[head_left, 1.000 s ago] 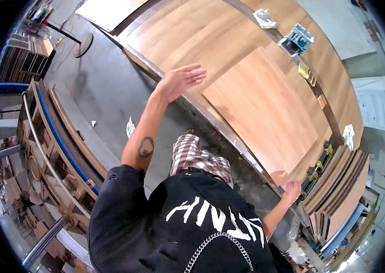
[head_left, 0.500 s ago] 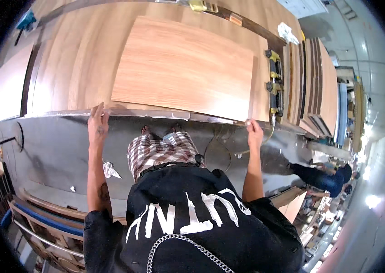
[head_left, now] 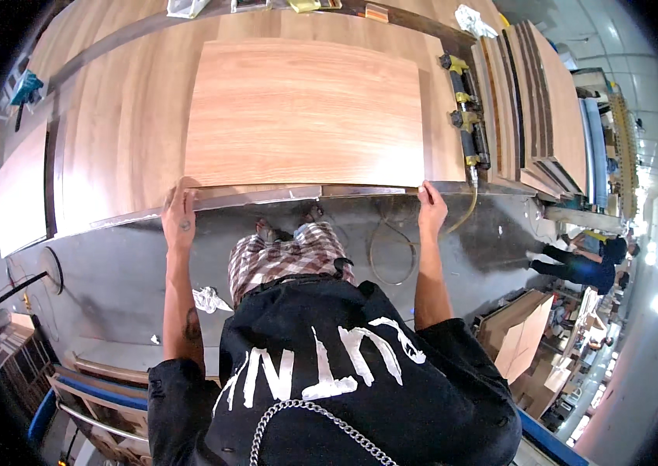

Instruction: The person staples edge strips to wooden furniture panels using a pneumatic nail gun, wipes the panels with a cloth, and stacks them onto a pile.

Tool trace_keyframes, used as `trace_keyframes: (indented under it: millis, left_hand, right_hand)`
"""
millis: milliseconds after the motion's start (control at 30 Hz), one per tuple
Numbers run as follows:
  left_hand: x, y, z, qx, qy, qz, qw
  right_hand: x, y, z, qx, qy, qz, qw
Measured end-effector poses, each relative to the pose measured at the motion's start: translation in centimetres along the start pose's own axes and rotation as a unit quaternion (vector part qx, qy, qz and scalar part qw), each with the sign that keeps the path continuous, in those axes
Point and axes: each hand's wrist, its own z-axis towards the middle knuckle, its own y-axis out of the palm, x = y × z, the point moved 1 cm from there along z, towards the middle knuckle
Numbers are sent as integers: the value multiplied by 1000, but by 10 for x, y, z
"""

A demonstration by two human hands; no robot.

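Across the upper half of the view spreads a wide wood-grain workbench with a metal-trimmed near edge, standing on a grey concrete floor in a workshop. At about nine o'clock a separate light panel lies on the bench, and below it, toward seven o'clock, wooden racks edge the floor. A crumpled white rag lies on the concrete near the person's left leg.

At twelve o'clock lies the large wood-veneer sheet, flat on the bench, its long axis running from nine to three o'clock, its grain running the same way. Its near long edge sits just at the bench's front edge.

The left hand grips the sheet's near-left corner, fingers curled over the edge. The right hand is closed on the near-right corner in the same way, thumb side up.

At two o'clock yellow-and-black clamps lie in a line just beside the sheet's right end, with a stack of boards standing on edge past them. A hose loops under the bench. Toward four o'clock another person bends low, small and blurred.

The undersides of both hands are hidden by the sheet and bench edge; small items at the bench's far rim are cut off and hard to make out.
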Motion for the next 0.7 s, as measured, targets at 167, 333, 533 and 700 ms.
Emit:
trace_keyframes:
  millis: [167,333,533,700]
  left_hand:
    - [-4,3,7,-15,44,27,999]
    - [-4,0,8,-25,14,-2,1000]
    - [-1,4,6,26,22,8,999]
    - [0,-1,7,4,19,-25,999]
  right_hand:
    - [18,0,2,-5,26,38,999]
    - [16,2,5,-35,60,91,993]
    - [33,5,5,-19,51,82,995]
    - [28,4,4,-31,71,142,987]
